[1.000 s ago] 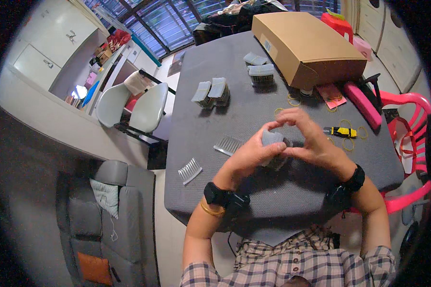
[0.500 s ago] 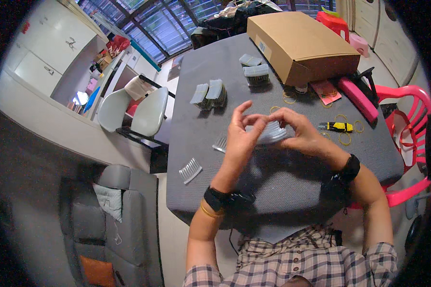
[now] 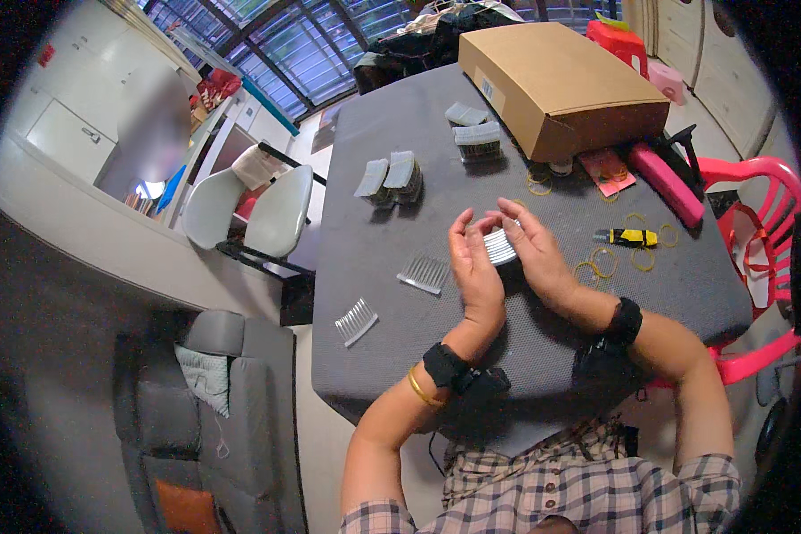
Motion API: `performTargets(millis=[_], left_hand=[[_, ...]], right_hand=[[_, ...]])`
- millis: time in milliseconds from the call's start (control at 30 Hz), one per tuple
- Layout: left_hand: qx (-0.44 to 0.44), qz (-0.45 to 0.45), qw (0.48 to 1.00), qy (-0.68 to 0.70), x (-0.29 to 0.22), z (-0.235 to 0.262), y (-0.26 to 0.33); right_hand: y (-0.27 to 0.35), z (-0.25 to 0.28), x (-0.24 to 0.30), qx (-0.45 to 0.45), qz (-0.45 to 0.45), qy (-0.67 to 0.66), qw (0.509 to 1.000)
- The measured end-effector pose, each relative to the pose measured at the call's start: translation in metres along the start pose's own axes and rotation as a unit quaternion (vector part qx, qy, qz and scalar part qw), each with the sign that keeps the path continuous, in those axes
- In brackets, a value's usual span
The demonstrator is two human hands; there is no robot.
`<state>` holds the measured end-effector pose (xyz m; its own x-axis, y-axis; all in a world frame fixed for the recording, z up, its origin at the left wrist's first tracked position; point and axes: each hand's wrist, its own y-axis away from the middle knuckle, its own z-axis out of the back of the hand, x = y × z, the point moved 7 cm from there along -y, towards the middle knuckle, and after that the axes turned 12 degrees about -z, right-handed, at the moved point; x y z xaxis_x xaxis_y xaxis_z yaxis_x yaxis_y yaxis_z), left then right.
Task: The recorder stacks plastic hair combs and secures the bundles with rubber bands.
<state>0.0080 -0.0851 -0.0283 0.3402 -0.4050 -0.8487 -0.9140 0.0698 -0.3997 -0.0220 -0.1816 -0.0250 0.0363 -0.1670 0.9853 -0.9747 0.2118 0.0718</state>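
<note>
Between my two cupped palms sits a stack of clear plastic hair combs (image 3: pixel 500 248), its ridged edges showing in the gap. My left hand (image 3: pixel 479 278) presses the stack from the left, fingers raised and curved. From the right, my right hand (image 3: pixel 541 258) closes on the same stack. Just left of my hands a single clear comb (image 3: pixel 424 274) lies on the grey tabletop, and another loose comb (image 3: pixel 357 321) lies nearer the table's left edge. Farther back stand bundled comb stacks (image 3: pixel 403 175), with more bundles (image 3: pixel 477 141) beside the box.
A large cardboard box (image 3: pixel 561 89) fills the far right of the table (image 3: pixel 392 356). Near it lie a pink case (image 3: pixel 666 185), a red-pink packet (image 3: pixel 606 171), a yellow-black cutter (image 3: pixel 630 238) and several rubber bands (image 3: pixel 603 262). A pink chair (image 3: pixel 779 182) stands at the right.
The comb stack has turned and come lower between my hands. My left hand has shifted right and down, uncovering the nearby loose comb; my palms now face each other around the stack.
</note>
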Motion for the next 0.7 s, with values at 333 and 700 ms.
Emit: performTargets(millis=[333,700], left_hand=[[-0.034,0.002,0.999,-0.013,-0.002,0.004,-0.001],[0.299,-0.012,0.910,-0.285,-0.029,0.008,-0.010]], right_hand=[[0.002,-0.004,0.006,-0.032,0.087,0.065,0.994],[-0.002,0.002,-0.002,-0.037,0.062,0.100,0.992]])
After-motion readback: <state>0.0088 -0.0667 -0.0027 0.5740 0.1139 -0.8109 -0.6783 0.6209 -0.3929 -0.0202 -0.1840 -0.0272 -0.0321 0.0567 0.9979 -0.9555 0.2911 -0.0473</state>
